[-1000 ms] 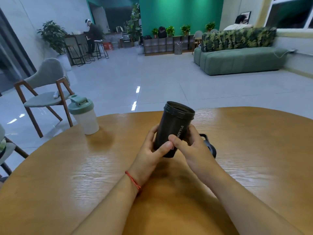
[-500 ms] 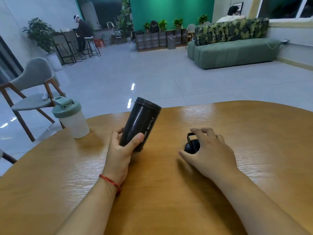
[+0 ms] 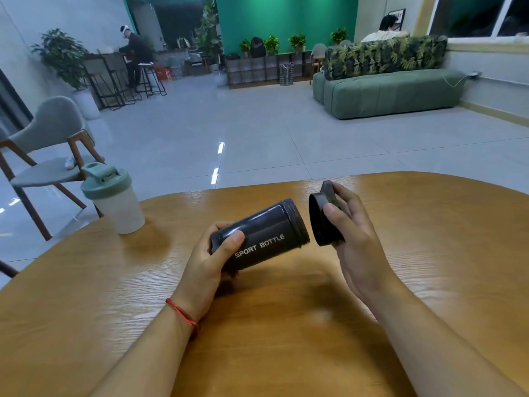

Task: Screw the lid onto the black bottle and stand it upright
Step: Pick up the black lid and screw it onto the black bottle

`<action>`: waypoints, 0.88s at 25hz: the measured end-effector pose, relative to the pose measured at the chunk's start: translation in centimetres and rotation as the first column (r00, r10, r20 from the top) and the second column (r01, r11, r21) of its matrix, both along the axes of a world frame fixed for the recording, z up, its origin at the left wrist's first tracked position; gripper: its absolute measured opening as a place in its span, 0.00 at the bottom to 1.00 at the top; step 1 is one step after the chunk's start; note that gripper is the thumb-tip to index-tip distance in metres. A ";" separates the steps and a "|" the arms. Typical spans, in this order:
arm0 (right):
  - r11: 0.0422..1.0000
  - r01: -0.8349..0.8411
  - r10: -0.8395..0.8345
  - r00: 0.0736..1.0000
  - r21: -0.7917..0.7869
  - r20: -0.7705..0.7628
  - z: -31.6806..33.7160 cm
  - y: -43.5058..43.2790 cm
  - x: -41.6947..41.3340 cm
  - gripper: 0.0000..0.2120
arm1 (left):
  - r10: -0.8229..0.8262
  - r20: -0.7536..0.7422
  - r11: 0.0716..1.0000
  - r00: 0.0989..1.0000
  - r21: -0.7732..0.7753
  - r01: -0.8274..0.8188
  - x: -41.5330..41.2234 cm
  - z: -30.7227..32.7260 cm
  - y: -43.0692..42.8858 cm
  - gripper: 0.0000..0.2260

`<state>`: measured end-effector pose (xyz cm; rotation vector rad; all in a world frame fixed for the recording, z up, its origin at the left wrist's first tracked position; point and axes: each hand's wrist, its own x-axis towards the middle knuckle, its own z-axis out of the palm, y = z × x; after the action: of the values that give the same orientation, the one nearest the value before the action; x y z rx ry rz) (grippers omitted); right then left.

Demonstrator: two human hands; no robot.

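The black bottle, printed "SPORT BOTTLE", lies almost horizontal above the wooden table, its threaded open mouth pointing right. My left hand grips its base end, thumb across the side. My right hand holds the black lid just to the right of the mouth, its open side facing the bottle. A small gap separates lid and mouth.
A white shaker bottle with a green lid stands upright at the table's left edge. Beyond the table's far edge are a grey chair, tiled floor and a green sofa. Two people sit far away.
My right hand has picked the lid up off the table and brought it to the bottle's mouth. My left hand has tipped the bottle from near upright to nearly horizontal.
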<state>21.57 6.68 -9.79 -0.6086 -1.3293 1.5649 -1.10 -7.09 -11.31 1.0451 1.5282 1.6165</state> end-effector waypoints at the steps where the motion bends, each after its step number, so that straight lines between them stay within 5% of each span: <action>1: 1.000 -0.010 0.010 1.000 0.024 -0.005 -0.1 0.0 0.0 0.24 | -0.016 -0.017 1.000 1.000 -0.007 0.016 0.2 0.1 0.0 0.24; 15: 0.992 -0.089 0.085 0.995 0.093 0.044 -0.1 -0.9 -0.5 0.24 | -0.057 -0.073 0.998 0.996 -0.027 0.056 0.5 0.5 -0.4 0.26; 22: 0.998 -0.047 0.048 0.998 -0.031 0.042 -0.2 -0.6 -0.8 0.27 | -0.008 -0.446 0.999 0.895 0.043 0.030 1.2 0.8 -0.9 0.42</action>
<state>20.76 6.12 -9.96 -0.6363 -1.3633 1.6203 0.06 -7.96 -10.52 1.5345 1.7658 1.4691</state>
